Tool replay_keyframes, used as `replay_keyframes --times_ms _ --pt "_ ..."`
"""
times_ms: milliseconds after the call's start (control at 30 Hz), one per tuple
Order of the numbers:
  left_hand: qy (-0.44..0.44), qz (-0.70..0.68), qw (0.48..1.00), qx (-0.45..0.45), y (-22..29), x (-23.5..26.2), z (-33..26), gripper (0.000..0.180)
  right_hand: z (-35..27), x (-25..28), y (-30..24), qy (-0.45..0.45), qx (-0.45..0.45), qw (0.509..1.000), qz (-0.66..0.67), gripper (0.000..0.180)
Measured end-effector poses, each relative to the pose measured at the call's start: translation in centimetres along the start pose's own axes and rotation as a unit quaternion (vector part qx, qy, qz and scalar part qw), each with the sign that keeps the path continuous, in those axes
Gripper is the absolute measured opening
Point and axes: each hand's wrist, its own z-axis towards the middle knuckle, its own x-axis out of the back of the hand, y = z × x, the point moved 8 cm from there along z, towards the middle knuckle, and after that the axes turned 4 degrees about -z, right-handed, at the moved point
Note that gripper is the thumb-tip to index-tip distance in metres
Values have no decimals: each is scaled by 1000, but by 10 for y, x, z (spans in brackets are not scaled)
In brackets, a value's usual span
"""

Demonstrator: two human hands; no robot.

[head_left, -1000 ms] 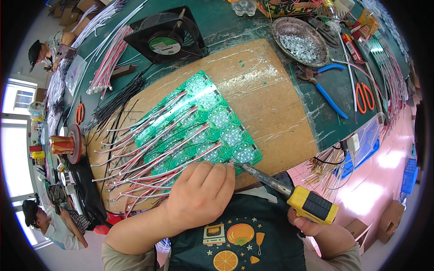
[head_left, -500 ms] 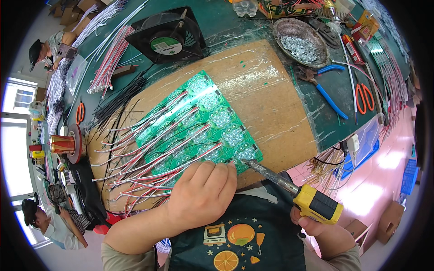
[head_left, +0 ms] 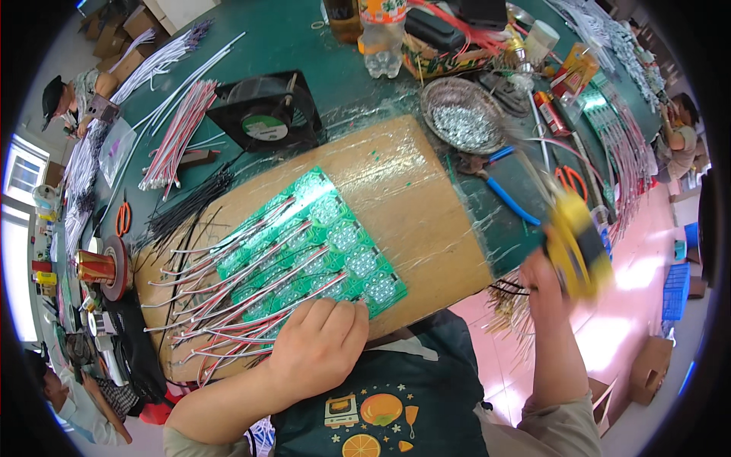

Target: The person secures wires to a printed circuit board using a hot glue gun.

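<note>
A green circuit board panel (head_left: pixel 346 228) lies on the brown work board, with rows of round pad clusters. Red, white and black wires (head_left: pixel 228 278) run from it toward the left. At its near edge rests my left hand (head_left: pixel 320 343), fingers closed; whatever they pinch is hidden under them. My right hand (head_left: pixel 542 278) grips a yellow and black soldering gun (head_left: pixel 579 244), smeared by motion, held up to the right of the work board. The gun's tip is blurred and lies near the blue-handled pliers (head_left: pixel 512 199) and the round metal dish (head_left: pixel 464 114) of silvery bits.
The brown work board (head_left: pixel 426 228) sits on a green table. Behind the panel stands a black fan (head_left: pixel 268 114). Bottles (head_left: pixel 382 38) are at the back, orange scissors (head_left: pixel 571 181) at right, a solder reel (head_left: pixel 118 266) at left. Other people sit at left and far right.
The soldering gun has left the panel's near corner and swung up and right with my right hand. My left hand stays at the panel's edge. The whole view has shifted.
</note>
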Motion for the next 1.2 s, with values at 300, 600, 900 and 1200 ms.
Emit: replay_keyframes --times_ms 300,600,900,1200 --pt "7 2 1000 24 -5 0 -6 24 64 -38 0 69 -154 955 245 45" --pt "118 7 978 171 -86 59 -39 34 83 -59 21 38 -272 950 149 43" --pt "103 35 958 265 -143 69 -57 46 67 -52 13 23 -290 956 42 47" --pt "31 -76 951 297 -156 58 -53 49 38 -16 -26 21 -154 941 -299 45"
